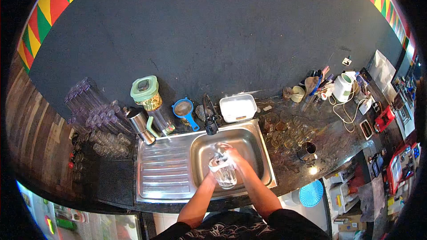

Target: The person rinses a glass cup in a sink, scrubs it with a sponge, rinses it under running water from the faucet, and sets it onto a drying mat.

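Note:
Over the basin of a stainless steel sink (pixel 165 176), both my hands are at a clear, ribbed glass vessel (pixel 227 176) with soapy foam near its rim. The vessel tilts, its mouth towards the faucet and its base towards me. My left hand (pixel 210 175) grips its left side, mostly hidden behind the glass. My right hand (pixel 230 153) is at the mouth, with white suds on the fingers; whether it holds a sponge cannot be made out. A black faucet (pixel 211 127) hangs over the basin's far edge, just beyond my hands.
Left of the sink stand a steel jug (pixel 141 126), a blender jar (pixel 145 90), stacked clear tumblers (pixel 110 145) and a black mat (pixel 116 181). Behind are a blue-handled strainer (pixel 183 108) and a white plastic tub (pixel 238 108). Used glasses (pixel 290 133) and a metal pitcher (pixel 307 149) stand right.

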A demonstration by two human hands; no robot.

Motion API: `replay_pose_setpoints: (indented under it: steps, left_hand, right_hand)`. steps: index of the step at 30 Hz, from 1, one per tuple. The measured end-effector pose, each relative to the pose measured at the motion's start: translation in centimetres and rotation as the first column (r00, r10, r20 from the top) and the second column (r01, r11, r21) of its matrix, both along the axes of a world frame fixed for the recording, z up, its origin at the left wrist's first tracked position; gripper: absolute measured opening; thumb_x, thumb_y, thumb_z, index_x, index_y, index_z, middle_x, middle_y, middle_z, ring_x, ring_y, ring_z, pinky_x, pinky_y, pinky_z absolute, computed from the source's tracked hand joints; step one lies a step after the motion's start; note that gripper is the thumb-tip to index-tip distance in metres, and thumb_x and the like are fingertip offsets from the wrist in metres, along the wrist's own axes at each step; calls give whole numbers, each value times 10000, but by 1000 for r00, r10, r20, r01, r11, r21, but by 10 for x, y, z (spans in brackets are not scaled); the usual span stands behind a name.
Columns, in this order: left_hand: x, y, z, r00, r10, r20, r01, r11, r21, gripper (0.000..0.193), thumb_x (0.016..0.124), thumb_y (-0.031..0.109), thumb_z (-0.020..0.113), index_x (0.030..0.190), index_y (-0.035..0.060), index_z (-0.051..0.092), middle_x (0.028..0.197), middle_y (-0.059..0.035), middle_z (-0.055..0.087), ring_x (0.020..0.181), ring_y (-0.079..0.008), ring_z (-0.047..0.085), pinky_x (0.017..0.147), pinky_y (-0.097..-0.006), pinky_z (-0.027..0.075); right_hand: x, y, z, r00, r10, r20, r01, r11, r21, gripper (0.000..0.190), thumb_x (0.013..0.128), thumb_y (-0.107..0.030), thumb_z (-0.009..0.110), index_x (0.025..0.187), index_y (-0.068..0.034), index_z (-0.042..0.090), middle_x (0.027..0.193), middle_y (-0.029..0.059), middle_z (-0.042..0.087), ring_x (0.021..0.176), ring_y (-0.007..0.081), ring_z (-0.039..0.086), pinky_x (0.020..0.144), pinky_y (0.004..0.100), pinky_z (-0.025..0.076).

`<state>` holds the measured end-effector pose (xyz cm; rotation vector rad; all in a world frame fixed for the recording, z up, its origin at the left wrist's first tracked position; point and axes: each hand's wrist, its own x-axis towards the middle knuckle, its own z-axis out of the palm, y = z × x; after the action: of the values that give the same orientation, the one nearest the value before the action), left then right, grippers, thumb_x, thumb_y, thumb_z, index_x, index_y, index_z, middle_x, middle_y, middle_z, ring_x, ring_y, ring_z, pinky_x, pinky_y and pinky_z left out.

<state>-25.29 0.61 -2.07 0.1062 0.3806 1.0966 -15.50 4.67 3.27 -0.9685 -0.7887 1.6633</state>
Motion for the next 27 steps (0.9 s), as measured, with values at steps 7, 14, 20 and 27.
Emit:
replay_pose_setpoints:
  steps: [7, 14, 20, 27]
  left_hand:
    - [-27, 21, -12, 996, 41, 82, -52, 990, 130, 481, 782, 497, 448, 897, 54, 594, 854, -140, 622, 775, -302, 603, 706, -443, 505]
    - [-25, 21, 27, 936, 206, -286, -181, 977, 112, 400, 841, 401, 418, 885, 40, 585, 810, -130, 628, 722, -251, 612, 669, -375, 512]
    - [-32, 23, -11, 610, 232, -758, -236, 966, 106, 265, 781, 251, 591, 849, -3, 561, 771, -76, 578, 655, -142, 546, 588, -292, 442]
    - [-16, 16, 24, 279, 393, -876, -198, 916, 348, 363, 742, 239, 561, 463, 24, 474, 461, -4, 453, 437, -128, 401, 459, -323, 341]
  right_hand:
    - [9, -30, -42, 991, 25, 131, -20, 999, -36, 240, 839, -89, 426, 966, 10, 603, 848, 77, 623, 738, 165, 588, 669, 284, 475]
    - [22, -27, 12, 937, 332, -110, -350, 896, -273, 297, 873, -227, 400, 1061, -34, 523, 936, 92, 604, 774, 180, 596, 704, 317, 486]
    - [21, -37, 3, 883, -3, -469, -113, 969, -219, 334, 829, -245, 509, 1085, -31, 504, 943, 93, 602, 828, 218, 595, 767, 351, 482]
    - [30, -56, 2, 945, -189, -265, 201, 979, 20, 234, 852, -194, 512, 970, -2, 575, 897, 73, 605, 828, 168, 585, 752, 295, 468]
